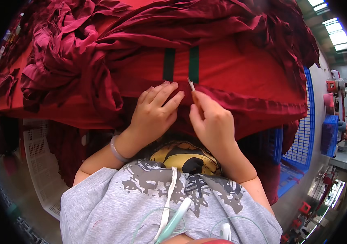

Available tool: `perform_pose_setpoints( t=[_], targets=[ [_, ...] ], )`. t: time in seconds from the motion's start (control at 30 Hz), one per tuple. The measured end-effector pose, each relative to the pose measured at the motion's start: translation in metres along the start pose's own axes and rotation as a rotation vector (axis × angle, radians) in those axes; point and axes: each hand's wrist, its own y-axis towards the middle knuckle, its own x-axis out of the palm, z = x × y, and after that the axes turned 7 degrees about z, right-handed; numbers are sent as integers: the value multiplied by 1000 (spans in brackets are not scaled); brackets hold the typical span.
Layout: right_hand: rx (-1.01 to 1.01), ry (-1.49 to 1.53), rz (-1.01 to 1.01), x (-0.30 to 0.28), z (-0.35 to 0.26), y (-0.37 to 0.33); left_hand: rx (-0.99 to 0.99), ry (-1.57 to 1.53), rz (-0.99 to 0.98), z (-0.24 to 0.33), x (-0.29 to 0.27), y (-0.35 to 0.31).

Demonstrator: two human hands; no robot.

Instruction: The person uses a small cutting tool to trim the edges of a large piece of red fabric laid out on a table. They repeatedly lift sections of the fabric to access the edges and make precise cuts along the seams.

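My left hand (pixel 154 110) lies palm down on the dark red fabric (pixel 250 99) at the near edge of the red-covered table. Its fingers are stretched and slightly apart, with nothing in them. Closed round a thin tool (pixel 192 86) with an orange-brown handle and a narrow metal tip, my right hand (pixel 215 122) is just beside it. The tip points away from me over the fabric's edge; its exact kind is too small to tell. Beyond the fingers, a dark strip (pixel 168 64) and a green strip (pixel 193 63) run across the red table cover (pixel 238 67).
A large crumpled heap of dark red fabric (pixel 88 53) covers the table's far and left sides. A white plastic basket (pixel 39 162) stands below left, holding more red fabric. At the right are blue plastic crates (pixel 303 142). Farther right, a person (pixel 346 131) is partly visible.
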Motion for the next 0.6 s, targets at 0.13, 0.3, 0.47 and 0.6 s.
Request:
perform_pose_setpoints(
  t=[0.13,0.3,0.47,0.6],
  targets=[
    [-72,173,250,-15,5,15,77,-29,136,-11,1,-4],
    [162,551,169,-35,57,-1,-36,-17,407,-30,-45,-10],
    [241,589,202,-37,92,-18,-260,490,643,-34,-124,14],
    [285,641,117,-35,92,-21,-14,268,516,-28,-79,41]
  ],
)
